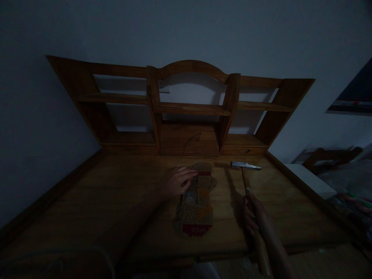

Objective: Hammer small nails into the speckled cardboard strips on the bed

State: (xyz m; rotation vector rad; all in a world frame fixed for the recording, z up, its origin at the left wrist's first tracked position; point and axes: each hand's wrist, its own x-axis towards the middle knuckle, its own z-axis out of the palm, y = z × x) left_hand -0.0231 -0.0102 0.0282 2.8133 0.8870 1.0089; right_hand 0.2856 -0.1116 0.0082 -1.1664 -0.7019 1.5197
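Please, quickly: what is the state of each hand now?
Left hand: at the cardboard; grip cannot be told.
Right hand: closed, holding the hammer.

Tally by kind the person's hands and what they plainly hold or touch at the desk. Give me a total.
Hands: 2, the left hand and the right hand
Hammers: 1, the hammer in the right hand
Cardboard bundles: 1, the printed cardboard under the left hand, layers too dark to count
Total: 4
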